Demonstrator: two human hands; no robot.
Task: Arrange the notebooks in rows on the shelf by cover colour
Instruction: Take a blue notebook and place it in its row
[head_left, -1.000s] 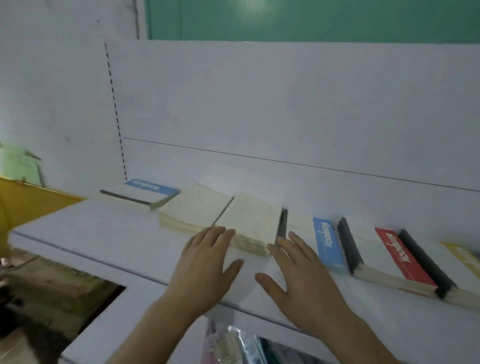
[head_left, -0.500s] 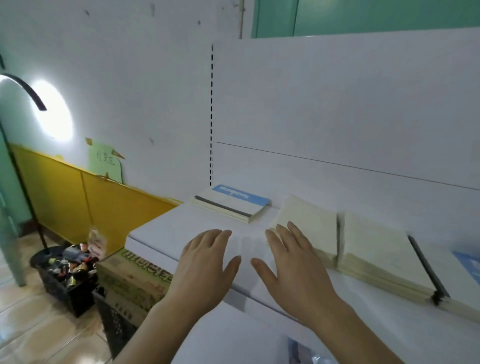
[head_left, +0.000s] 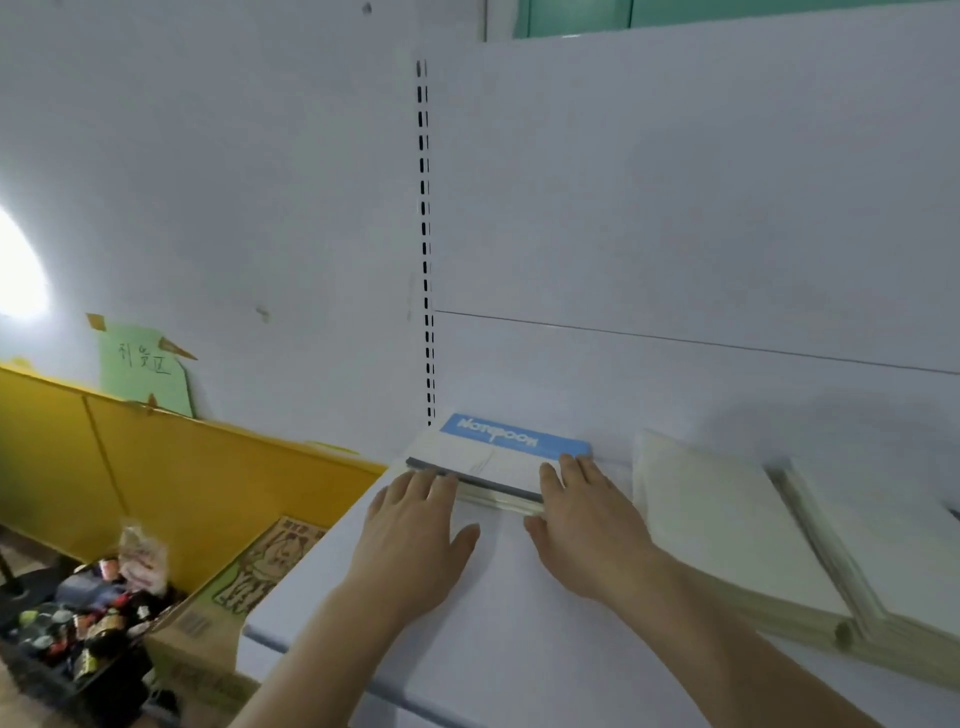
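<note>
A notebook with a blue title band (head_left: 498, 457) lies flat at the far left end of the white shelf (head_left: 498, 634), against the back panel. My left hand (head_left: 415, 540) lies palm down on the shelf, its straight fingertips reaching the notebook's front left corner. My right hand (head_left: 587, 525) is also flat, its fingertips resting on the notebook's right front corner. To the right, two cream-covered notebooks (head_left: 711, 525) (head_left: 883, 545) lie side by side, cover colour hidden.
A slotted shelf upright (head_left: 425, 249) runs up the white back panel. Left of the shelf stand a yellow partition (head_left: 156, 467), a cardboard box (head_left: 244, 587) and a black basket of small bottles (head_left: 72, 639) on the floor.
Both hands have moved left along the shelf, away from the cream notebooks, and now reach the blue-banded notebook at the far end. My view has swung left too.
</note>
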